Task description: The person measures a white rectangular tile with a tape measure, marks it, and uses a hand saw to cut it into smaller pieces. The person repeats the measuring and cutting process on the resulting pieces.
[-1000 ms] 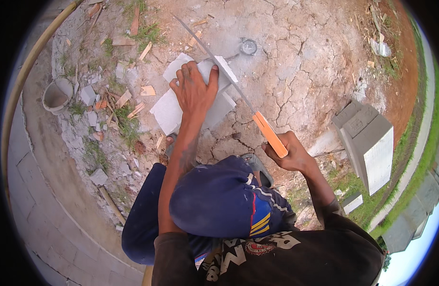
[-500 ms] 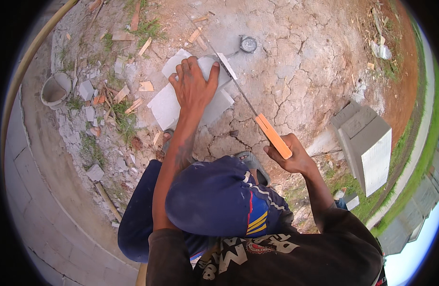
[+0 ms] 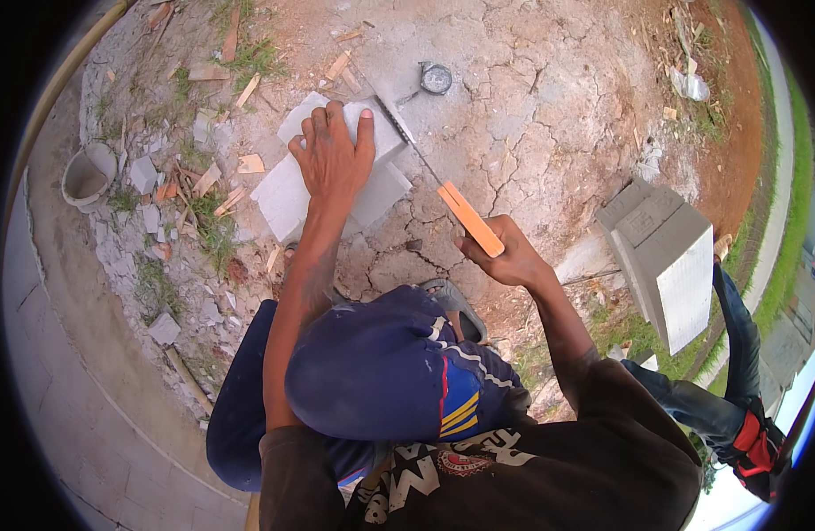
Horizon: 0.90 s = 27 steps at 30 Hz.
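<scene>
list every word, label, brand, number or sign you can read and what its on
Dark shirt: large pale lettering, partly creased; wording not copied here.
Round red emblem on it: too small to read.
Grey block stack: faint marks, unreadable.
Orange saw handle: no readable text.

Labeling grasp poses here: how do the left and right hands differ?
- Shape: the left hand lies palm down, thumb spread; the right hand is curled into a grip.
- Contact: the left hand rests on a pale gray block; the right hand holds an orange saw handle.
- Place: the left hand is higher in the picture than the right hand.

Shared: both are bare.
</scene>
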### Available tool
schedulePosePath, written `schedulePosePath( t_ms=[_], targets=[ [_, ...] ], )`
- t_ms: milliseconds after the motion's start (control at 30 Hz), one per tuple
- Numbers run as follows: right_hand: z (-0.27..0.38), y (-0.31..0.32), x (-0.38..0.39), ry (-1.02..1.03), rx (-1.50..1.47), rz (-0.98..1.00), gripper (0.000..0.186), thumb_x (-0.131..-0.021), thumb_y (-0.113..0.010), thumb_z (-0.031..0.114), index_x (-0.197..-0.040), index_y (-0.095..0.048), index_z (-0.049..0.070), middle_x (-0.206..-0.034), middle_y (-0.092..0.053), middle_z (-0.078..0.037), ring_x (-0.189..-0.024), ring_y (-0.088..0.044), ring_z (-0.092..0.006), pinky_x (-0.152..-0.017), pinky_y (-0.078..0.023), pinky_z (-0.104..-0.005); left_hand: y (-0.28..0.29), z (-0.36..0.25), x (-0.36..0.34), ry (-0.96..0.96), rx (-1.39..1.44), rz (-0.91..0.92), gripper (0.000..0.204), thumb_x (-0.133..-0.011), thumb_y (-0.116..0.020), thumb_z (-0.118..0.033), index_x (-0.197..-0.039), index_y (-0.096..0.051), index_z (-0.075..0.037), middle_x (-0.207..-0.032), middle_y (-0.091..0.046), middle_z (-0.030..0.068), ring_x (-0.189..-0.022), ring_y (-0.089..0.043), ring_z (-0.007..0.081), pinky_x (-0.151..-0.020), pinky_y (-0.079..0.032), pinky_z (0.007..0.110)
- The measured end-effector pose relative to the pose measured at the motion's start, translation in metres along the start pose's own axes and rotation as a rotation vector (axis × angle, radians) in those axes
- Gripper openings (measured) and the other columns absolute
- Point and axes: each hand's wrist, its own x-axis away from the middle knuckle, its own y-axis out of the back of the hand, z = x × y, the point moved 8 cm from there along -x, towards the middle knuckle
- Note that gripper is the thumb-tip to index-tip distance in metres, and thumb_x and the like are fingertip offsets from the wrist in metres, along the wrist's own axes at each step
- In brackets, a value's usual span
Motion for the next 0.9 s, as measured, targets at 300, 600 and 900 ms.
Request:
schedulePosePath(
  t_ms=[300, 600, 900],
  targets=[
    [0.011, -0.004, 0.036, 0.062, 0.051, 0.025, 0.037, -0.098, -0.070, 0.017, -0.068, -0.055, 0.001, -0.056, -0.047, -0.001, -0.053, -0.043, -0.0107, -0.052, -0.038, -0.0332, 0.001, 0.009, 0.002, 0.023, -0.048, -0.023, 0.054, -0.105, -0.047, -0.051, -0.126, -0.059, -0.003, -0.121, -0.062, 0.0176, -0.120, -0.055, 0.0351, -0.101, -0.032, 0.058],
    [0.008, 0.006, 0.037, -0.006, 0.100, 0.074, 0.027, -0.094, -0.072, 0.011, -0.073, -0.057, 0.002, -0.059, -0.050, -0.004, -0.057, -0.045, -0.0114, -0.056, -0.039, -0.0355, 0.000, 0.015, 0.002, 0.085, -0.071, -0.023, 0.056, -0.105, -0.046, -0.053, -0.127, -0.059, -0.003, -0.121, -0.062, 0.0176, -0.118, -0.056, 0.0341, -0.101, -0.032, 0.058],
    [-0.003, 0.011, -0.030, 0.045, -0.004, 0.074, 0.035, -0.097, -0.070, 0.014, -0.069, -0.054, 0.000, -0.054, -0.047, -0.002, -0.051, -0.041, -0.0121, -0.050, -0.036, -0.0368, -0.003, 0.008, -0.005, 0.074, -0.047, -0.053, 0.053, -0.104, -0.047, -0.052, -0.123, -0.058, -0.003, -0.122, -0.062, 0.0180, -0.119, -0.055, 0.0360, -0.099, -0.033, 0.061]
  ],
)
